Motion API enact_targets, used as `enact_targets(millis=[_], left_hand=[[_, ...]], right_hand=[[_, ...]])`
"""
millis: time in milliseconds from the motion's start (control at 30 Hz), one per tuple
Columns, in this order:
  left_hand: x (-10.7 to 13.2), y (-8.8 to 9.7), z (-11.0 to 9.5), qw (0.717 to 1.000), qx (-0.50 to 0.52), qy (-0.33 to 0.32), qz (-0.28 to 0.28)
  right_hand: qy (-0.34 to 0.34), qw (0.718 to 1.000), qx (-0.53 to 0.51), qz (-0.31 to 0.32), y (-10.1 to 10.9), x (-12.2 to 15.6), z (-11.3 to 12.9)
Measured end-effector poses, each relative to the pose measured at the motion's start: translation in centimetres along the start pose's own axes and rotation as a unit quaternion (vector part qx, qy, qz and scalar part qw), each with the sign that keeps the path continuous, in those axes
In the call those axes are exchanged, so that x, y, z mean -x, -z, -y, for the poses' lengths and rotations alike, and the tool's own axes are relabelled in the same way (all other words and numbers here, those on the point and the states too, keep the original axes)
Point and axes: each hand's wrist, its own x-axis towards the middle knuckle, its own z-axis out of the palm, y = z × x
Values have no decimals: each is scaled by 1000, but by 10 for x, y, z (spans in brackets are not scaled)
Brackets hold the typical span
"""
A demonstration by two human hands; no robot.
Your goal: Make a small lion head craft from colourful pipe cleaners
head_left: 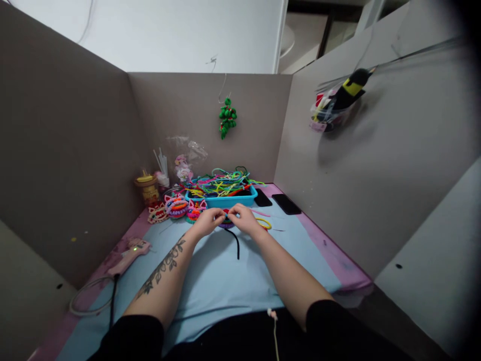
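Over the middle of the table, both hands pinch a small round pipe-cleaner piece (226, 223) with purple, green and red parts. My left hand (211, 221) is closed at its left edge, thumb against fingers. From the other side my right hand (243, 219) grips it the same way. The fingers hide much of the piece. A black pipe cleaner (237, 244) hangs or lies below it, curving toward me. Finished-looking pipe-cleaner figures with ears (176, 206) sit just left of my left hand. A yellow ring (265, 222) lies beside my right hand.
Behind the hands stands a blue tray (225, 201) heaped with coloured pipe cleaners. Two dark phones (286, 204) lie right of it. A pink corded tool (130, 256) with a small light lies left. A cup (147, 188) stands back left. Grey partitions (206, 110) enclose the table.
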Motion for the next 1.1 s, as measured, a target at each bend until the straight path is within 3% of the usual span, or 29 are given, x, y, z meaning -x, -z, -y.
enact_targets(millis=[500, 600, 800, 1100], left_hand=[[0, 0, 0, 998, -64, 5, 5], [0, 1, 0, 998, -61, 3, -15], [-2, 0, -3, 991, 79, 73, -80], [-3, -6, -3, 966, 211, 140, -52]], right_hand=[[-9, 1000, 21, 14, -4, 1, -2], [-4, 999, 47, 27, -4, 1, -3], [42, 996, 73, -17, -4, 6, 8], [106, 988, 108, -29, -11, 8, 5]])
